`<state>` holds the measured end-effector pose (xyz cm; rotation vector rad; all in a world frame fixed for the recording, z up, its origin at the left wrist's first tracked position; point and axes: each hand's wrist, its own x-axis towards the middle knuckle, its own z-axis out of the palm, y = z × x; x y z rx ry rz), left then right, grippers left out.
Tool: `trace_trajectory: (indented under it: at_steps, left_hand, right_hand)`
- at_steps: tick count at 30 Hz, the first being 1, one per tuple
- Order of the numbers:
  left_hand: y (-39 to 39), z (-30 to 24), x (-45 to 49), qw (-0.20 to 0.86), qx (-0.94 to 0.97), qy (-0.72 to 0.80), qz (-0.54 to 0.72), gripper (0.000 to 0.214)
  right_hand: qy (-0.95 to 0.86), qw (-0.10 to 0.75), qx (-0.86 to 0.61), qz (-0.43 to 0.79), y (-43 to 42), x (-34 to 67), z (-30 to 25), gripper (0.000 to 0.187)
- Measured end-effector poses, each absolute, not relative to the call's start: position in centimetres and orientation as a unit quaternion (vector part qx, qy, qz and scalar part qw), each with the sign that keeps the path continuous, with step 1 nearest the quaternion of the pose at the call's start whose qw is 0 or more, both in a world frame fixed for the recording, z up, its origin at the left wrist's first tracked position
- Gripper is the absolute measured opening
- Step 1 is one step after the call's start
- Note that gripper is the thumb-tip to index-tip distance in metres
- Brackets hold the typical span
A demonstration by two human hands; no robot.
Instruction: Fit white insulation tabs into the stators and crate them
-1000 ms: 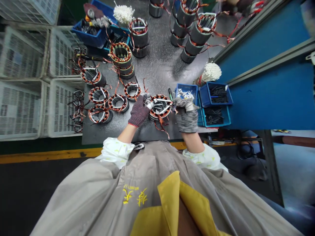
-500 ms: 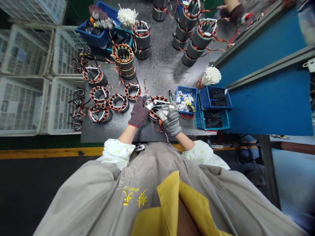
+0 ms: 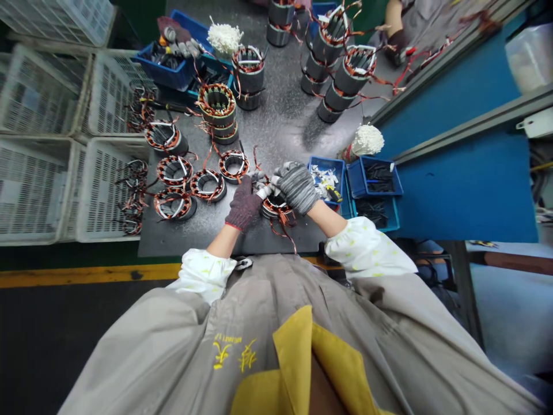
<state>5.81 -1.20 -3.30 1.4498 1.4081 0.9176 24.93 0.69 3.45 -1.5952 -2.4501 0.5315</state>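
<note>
A stator with copper windings [image 3: 276, 208] lies on the dark table [image 3: 207, 233] right in front of me, red-orange leads trailing off its near side. My left hand [image 3: 244, 202], in a dark knit glove, grips its left rim and pinches a white sleeve. My right hand [image 3: 297, 185], in a grey knit glove, lies over the top of the stator with its fingers curled on the white sleeve at the winding. Most of the stator is hidden under the two hands.
Several flat stators [image 3: 209, 183] lie left of my hands, and taller stacks [image 3: 218, 106] stand further back. Blue bins [image 3: 375, 178] with small parts and a white bundle of ties [image 3: 367, 139] sit to the right. White crates [image 3: 47, 190] line the left. Another person's hand [image 3: 395, 34] works at the far end.
My right hand has moved left from the blue bin area onto the top of the stator, meeting my left hand. My left hand has stayed on the rim.
</note>
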Motion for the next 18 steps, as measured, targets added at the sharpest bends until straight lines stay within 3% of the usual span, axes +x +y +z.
trace_trajectory:
  at_steps: [5,7,9,13,18]
  left_hand:
    - [-1.7,-2.8,5.5,0.462,0.597,0.545,0.365,0.049]
    - [-2.1,-2.0,5.4,0.421,0.631,0.546,0.356,0.044]
    - [-2.4,-0.8,5.9,0.323,0.692,0.553,0.332,0.038]
    - [-1.5,0.5,8.1,0.187,0.783,0.535,0.257,0.030]
    - [0.9,-1.4,9.7,0.266,0.776,0.511,0.255,0.021]
  right_hand:
    - [-0.622,0.445,-0.589,0.262,1.9,27.2,1.5,0.051]
    - [-0.533,0.569,-0.552,0.297,2.8,29.3,0.8,0.049]
    - [-0.455,0.640,-0.522,0.333,3.6,31.4,-0.4,0.040]
    - [-0.368,0.599,-0.574,0.420,4.5,32.8,-3.8,0.040]
    - [-0.425,0.486,-0.556,0.523,5.3,30.2,-5.5,0.048]
